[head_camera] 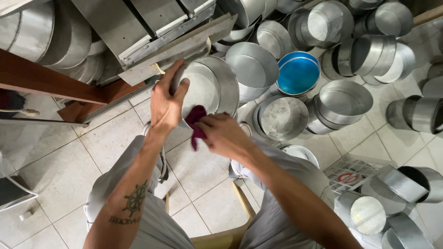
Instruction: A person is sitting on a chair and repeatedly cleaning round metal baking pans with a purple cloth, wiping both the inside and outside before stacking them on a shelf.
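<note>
left hand (167,103) clamped over the rim of a round metal pan (208,87), pan tipped, open side facing up at us, right hand (223,133) bunched tight around a maroon rag (196,121) against its lower rim

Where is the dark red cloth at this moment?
In the head view, the dark red cloth is in the right hand, pressed against the round metal pan that the left hand holds.

Bare forearms, a ship's-wheel tattoo (135,201) on the left one, and light grey trousers (152,226).
</note>
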